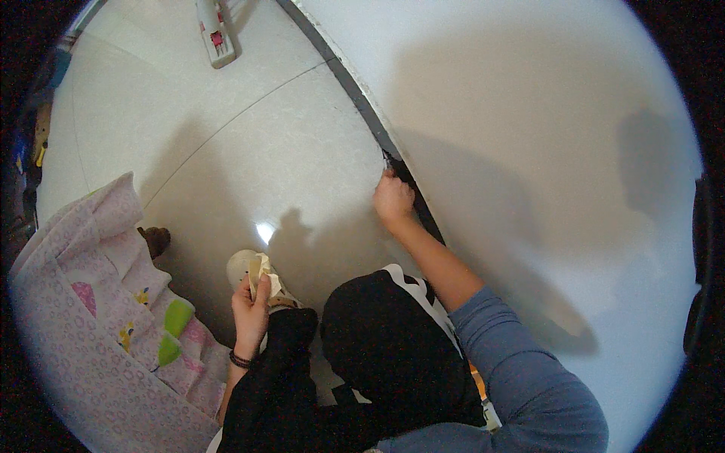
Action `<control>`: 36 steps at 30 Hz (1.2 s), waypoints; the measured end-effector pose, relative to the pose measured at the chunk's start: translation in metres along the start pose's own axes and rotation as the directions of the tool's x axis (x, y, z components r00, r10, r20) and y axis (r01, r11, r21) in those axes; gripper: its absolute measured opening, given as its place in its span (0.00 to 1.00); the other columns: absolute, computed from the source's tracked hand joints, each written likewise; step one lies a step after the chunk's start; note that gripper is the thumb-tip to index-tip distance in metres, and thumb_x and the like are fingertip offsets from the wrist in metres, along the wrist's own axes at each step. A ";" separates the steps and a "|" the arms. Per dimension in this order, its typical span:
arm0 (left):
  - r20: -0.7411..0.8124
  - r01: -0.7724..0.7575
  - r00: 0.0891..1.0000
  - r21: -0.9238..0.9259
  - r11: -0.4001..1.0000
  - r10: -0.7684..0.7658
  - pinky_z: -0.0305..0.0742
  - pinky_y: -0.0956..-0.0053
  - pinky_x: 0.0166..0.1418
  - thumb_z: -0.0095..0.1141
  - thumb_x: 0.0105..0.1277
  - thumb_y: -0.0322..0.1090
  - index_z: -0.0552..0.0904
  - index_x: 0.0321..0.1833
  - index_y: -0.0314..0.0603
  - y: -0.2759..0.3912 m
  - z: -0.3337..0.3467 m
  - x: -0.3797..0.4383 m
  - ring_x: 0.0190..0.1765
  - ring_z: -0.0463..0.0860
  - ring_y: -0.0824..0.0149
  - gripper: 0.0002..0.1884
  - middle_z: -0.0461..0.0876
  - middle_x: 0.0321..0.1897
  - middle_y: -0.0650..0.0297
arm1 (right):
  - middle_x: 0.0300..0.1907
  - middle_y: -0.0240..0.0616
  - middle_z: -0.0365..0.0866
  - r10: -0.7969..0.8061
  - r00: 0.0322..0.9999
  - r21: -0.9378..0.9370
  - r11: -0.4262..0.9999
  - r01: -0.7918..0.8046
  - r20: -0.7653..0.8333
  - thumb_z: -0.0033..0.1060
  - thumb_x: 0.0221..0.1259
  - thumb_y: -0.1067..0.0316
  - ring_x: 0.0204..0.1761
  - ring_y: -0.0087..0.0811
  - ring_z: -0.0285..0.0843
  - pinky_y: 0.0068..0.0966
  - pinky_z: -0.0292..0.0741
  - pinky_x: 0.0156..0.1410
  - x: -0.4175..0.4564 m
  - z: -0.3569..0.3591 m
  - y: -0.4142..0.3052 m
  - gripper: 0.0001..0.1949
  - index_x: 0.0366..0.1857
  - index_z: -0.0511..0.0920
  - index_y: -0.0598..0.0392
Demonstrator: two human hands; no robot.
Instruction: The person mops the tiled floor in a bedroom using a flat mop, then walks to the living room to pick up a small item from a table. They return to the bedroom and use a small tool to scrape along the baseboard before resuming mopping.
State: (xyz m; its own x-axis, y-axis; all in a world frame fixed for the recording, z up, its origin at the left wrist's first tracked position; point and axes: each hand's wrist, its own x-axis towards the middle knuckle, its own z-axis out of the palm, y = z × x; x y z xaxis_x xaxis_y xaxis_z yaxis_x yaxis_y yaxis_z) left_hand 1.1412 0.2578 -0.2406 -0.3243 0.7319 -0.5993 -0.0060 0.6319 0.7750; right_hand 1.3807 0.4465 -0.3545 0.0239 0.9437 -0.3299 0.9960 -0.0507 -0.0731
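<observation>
My right hand (pixel 395 198) is low beside the white wall, its fingers closed around a small metallic tool (pixel 387 162) whose kind I cannot tell. The tool's tip touches the dark skirting strip (pixel 362 105) at the foot of the wall, near where the strip looks darker and rougher. Crumpled pale yellow paper or tape (pixel 261 274) is pinched between the thumb and fingers of my left hand (pixel 252 306), above a light-coloured shoe (pixel 238 266). A dark bracelet circles my left wrist.
Pale floor tiles (pixel 255 141) meet the wall (pixel 510 113). A white power strip (pixel 217 42) with red parts lies on the floor at the top. Patterned pink fabric (pixel 113 317) hangs at the left, with a small brown object (pixel 156 240) by its edge.
</observation>
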 end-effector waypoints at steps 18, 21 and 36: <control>-0.013 0.014 1.000 0.041 0.999 -0.014 0.66 0.83 0.35 0.48 0.66 0.39 0.77 0.38 0.33 -0.004 0.000 0.001 0.31 0.71 0.80 0.14 0.76 0.27 0.69 | 0.26 0.48 0.81 -0.146 0.982 -0.121 0.980 0.160 0.118 0.49 0.51 0.70 0.28 0.41 0.82 0.38 0.78 0.35 0.005 0.008 -0.009 0.16 0.44 0.69 0.66; -0.008 0.011 1.000 0.002 1.000 -0.011 0.66 0.83 0.35 0.48 0.66 0.39 0.77 0.38 0.33 -0.001 0.001 0.000 0.31 0.70 0.80 0.14 0.76 0.27 0.70 | 0.26 0.48 0.81 -0.037 0.999 -0.063 0.997 0.036 -0.013 0.49 0.51 0.70 0.29 0.41 0.82 0.38 0.78 0.36 0.005 0.003 -0.007 0.16 0.44 0.68 0.66; 0.004 0.039 0.999 0.066 0.997 -0.040 0.68 0.82 0.34 0.48 0.65 0.39 0.77 0.41 0.32 0.000 0.001 0.001 0.31 0.72 0.79 0.14 0.77 0.29 0.68 | 0.28 0.51 0.80 -0.031 0.991 0.010 1.000 0.030 0.129 0.46 0.53 0.70 0.31 0.46 0.81 0.43 0.77 0.37 -0.021 0.008 0.016 0.13 0.42 0.70 0.63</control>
State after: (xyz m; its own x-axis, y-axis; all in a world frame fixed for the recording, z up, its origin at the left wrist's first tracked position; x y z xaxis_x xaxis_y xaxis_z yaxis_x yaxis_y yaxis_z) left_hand 1.1418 0.2586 -0.2411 -0.3199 0.7074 -0.6303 0.0438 0.6756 0.7360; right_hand 1.3956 0.4237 -0.3562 -0.0181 0.8946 -0.4464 0.9954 -0.0260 -0.0924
